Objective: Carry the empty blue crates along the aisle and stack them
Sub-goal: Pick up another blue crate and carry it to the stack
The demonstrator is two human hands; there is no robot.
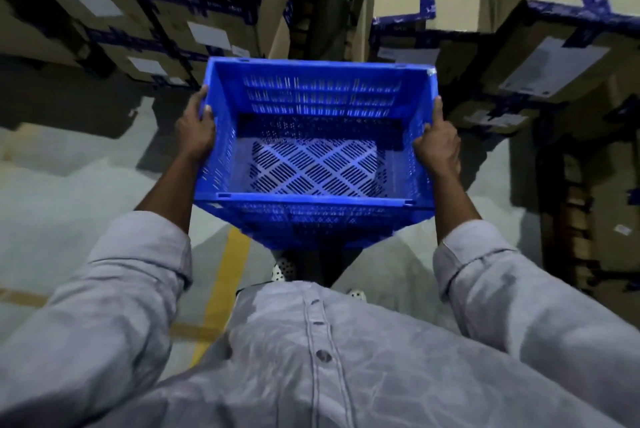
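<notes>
An empty blue crate point(313, 201) with slotted walls and a perforated floor is held level in front of my chest, above the grey floor. My left hand point(195, 128) grips its left wall near the rim, thumb over the top edge. On the opposite side my right hand point(438, 143) clasps the right wall the same way. A second blue crate seems to sit nested under the first one, though I cannot tell for sure. My feet show just below the crate.
Stacks of cardboard boxes point(194, 22) with blue tape line the left side, and more boxes point(540, 60) crowd the right. A narrow aisle point(325, 22) runs ahead between them. A yellow floor line point(228, 275) passes under me.
</notes>
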